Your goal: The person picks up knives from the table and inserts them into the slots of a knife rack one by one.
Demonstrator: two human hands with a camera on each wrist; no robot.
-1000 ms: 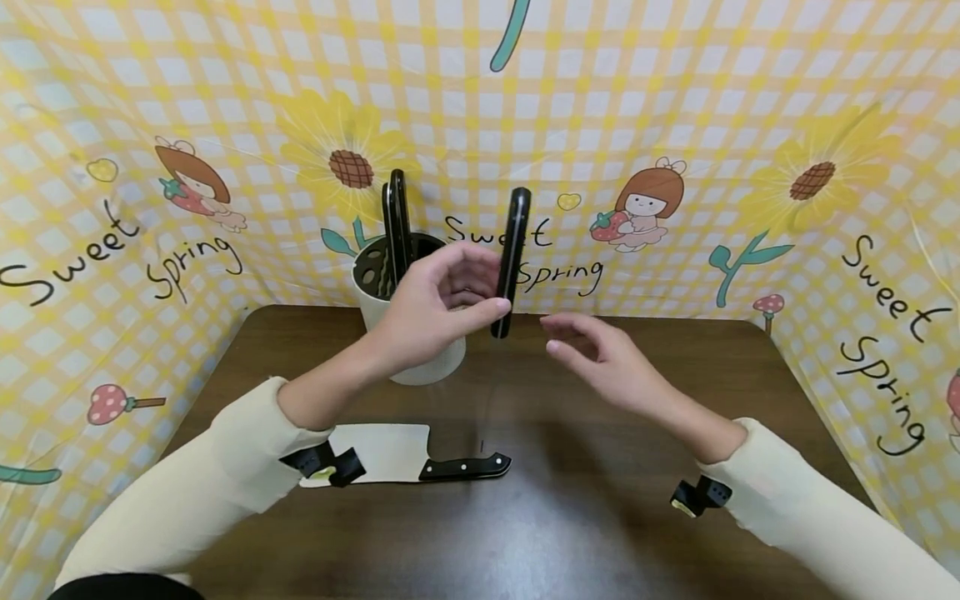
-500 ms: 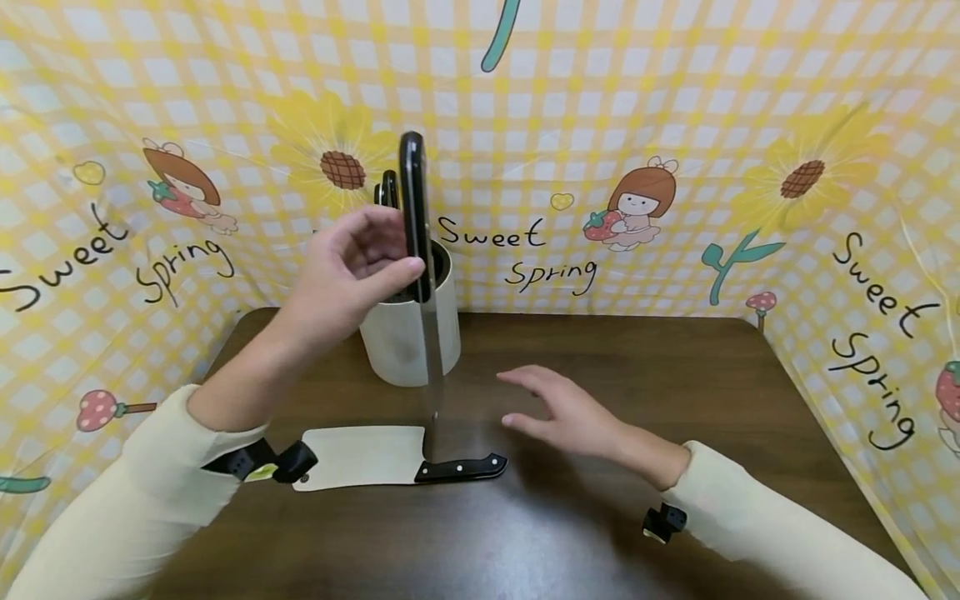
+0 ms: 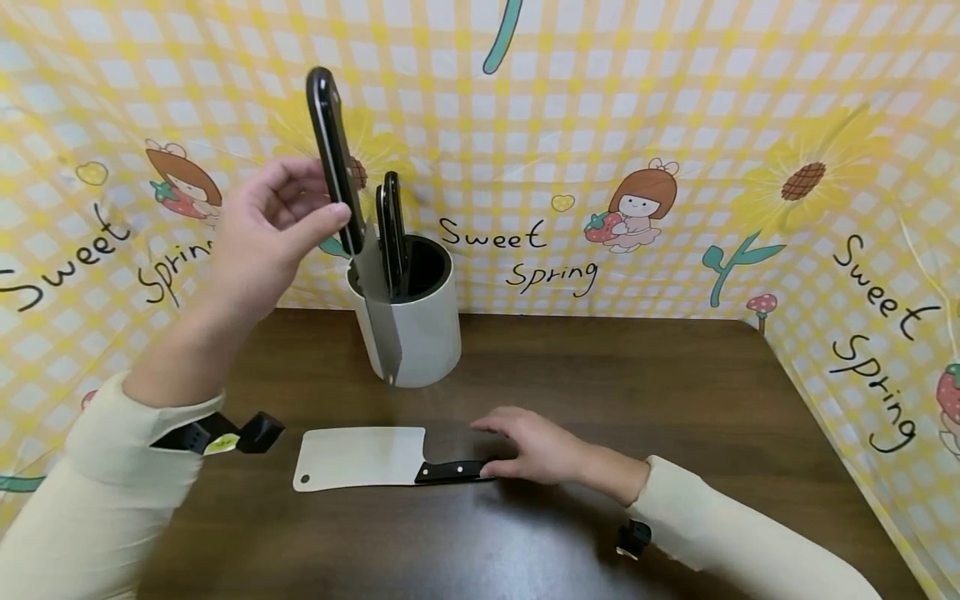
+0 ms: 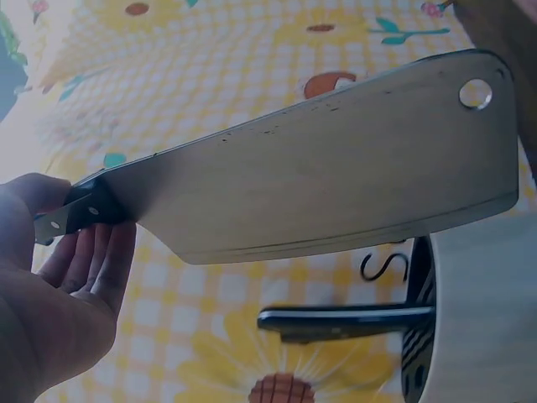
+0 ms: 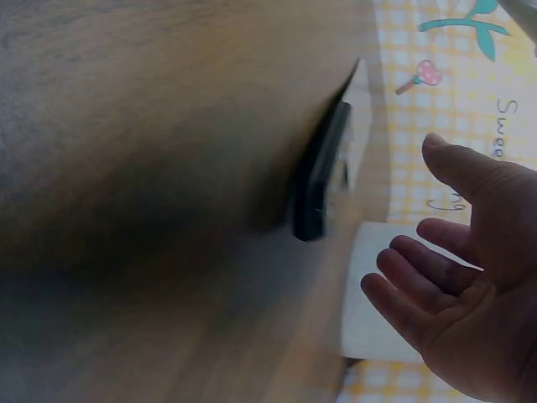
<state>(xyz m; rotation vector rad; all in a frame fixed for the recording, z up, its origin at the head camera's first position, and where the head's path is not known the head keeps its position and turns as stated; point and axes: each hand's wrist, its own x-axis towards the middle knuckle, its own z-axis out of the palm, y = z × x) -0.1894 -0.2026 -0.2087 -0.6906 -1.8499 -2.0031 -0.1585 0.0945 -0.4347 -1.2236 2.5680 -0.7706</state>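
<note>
My left hand (image 3: 258, 237) pinches the black handle of a cleaver (image 3: 384, 333) between thumb and fingers. The blade points down and overlaps the front left of the white knife holder (image 3: 427, 342) in the head view. In the left wrist view, its broad blade (image 4: 336, 168) shows a round hole near the tip corner. A second cleaver (image 3: 360, 457) lies flat on the table, handle to the right. Around the end of that handle hovers my right hand (image 3: 540, 447), fingers loosely spread. The right wrist view shows a gap between the fingers and the black handle (image 5: 319, 180).
Two black-handled knives (image 3: 392, 237) stand upright in the knife holder, toward its left side. Dark wooden table (image 3: 637, 375) lies beneath everything. A yellow checked cloth (image 3: 480, 125) hangs behind and along both sides.
My left hand has carried the cleaver left and up, from right of the holder to its left front. My right hand has lowered leftward to the handle of the cleaver on the table.
</note>
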